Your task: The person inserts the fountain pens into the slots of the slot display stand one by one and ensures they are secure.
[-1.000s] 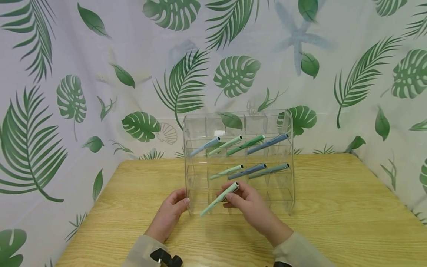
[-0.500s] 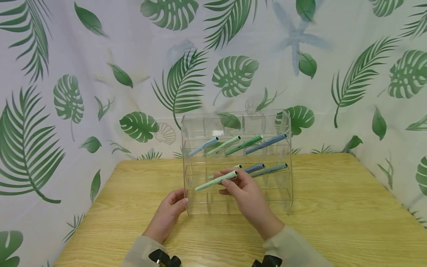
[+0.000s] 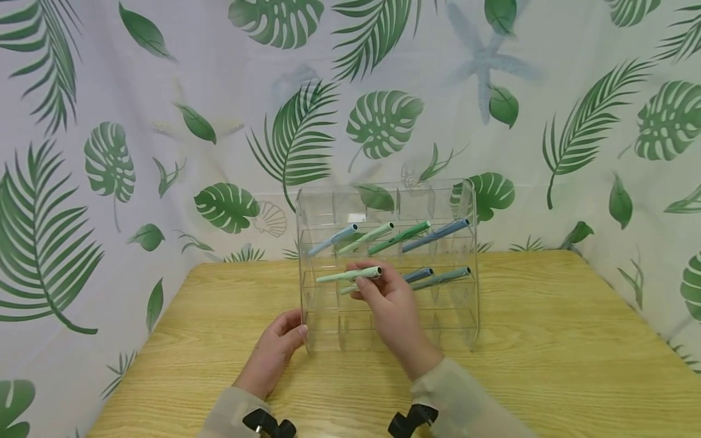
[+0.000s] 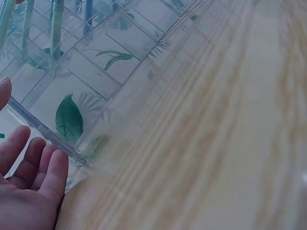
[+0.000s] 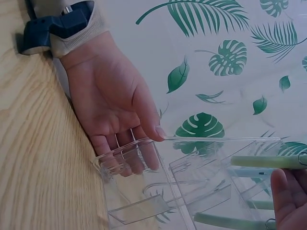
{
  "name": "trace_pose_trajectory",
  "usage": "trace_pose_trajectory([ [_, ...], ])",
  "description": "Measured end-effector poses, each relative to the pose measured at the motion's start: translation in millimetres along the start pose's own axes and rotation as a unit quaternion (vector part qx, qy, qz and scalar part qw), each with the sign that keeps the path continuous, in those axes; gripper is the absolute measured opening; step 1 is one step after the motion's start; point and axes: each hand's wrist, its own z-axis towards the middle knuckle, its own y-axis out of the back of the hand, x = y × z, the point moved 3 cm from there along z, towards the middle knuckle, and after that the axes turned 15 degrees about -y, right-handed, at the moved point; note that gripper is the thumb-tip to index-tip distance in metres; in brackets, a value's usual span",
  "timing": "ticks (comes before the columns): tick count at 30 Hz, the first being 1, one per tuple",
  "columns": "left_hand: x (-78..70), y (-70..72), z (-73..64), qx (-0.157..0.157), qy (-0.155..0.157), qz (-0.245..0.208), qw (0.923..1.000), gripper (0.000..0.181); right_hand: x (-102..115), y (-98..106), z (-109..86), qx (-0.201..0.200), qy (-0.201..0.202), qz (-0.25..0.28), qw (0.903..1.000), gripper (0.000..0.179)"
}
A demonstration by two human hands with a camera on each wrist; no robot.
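My right hand (image 3: pixel 391 304) pinches a light green pen (image 3: pixel 342 276) between thumb and fingers, nearly level, in front of the left part of a clear tiered pen rack (image 3: pixel 475 307). Just below the held pen, another light green pen (image 3: pixel 347 291) lies in the rack, partly covered by that hand. At the rack's lower left side, my left hand (image 3: pixel 276 350) holds the side panel, thumb at the front edge and fingers outside. The left wrist view shows these fingers (image 4: pixel 53 175) loosely bent beside the panel. In the right wrist view the held pen (image 5: pixel 266 161) points toward the left hand.
On the upper tier rest a light blue pen (image 3: pixel 333 239), a light green one, a green pen (image 3: pixel 400 238) and a blue pen (image 3: pixel 435 235). Lower right lie a darker blue pen (image 3: pixel 420 275) and a grey-green pen (image 3: pixel 445 277). A leaf-patterned cloth (image 3: pixel 230 158) hangs behind the wooden table (image 3: pixel 547 340).
My right hand has raised the light green pen from the rack's lowest tier to the tier above, shifting slightly left and turning the pen flatter. The left hand stays at the rack's side.
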Motion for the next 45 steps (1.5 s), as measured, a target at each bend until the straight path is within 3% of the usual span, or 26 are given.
trace_pose_trajectory([
  [15, 0.2, 0.2, 0.3, 0.005, -0.01, 0.003, 0.9999, 0.044, -16.7, -20.8, 20.8, -0.04, -0.018, -0.085, 0.9954, 0.022],
  [24, -2.0, -0.7, -0.1, 0.001, -0.006, 0.003, 1.0, 0.043, -13.6, -30.9, 25.7, -0.062, -0.024, -0.184, 0.9807, 0.021],
  [38, -0.3, -1.3, 0.3, -0.001, 0.004, 0.002, 1.0, 0.044, -11.9, -37.9, 35.9, -0.028, -0.051, -0.239, 0.9693, 0.023],
  [45, 0.2, -1.2, -0.1, 0.001, 0.005, 0.005, 1.0, 0.045, -12.6, -35.9, 33.6, -0.022, -0.059, -0.231, 0.9709, 0.031],
])
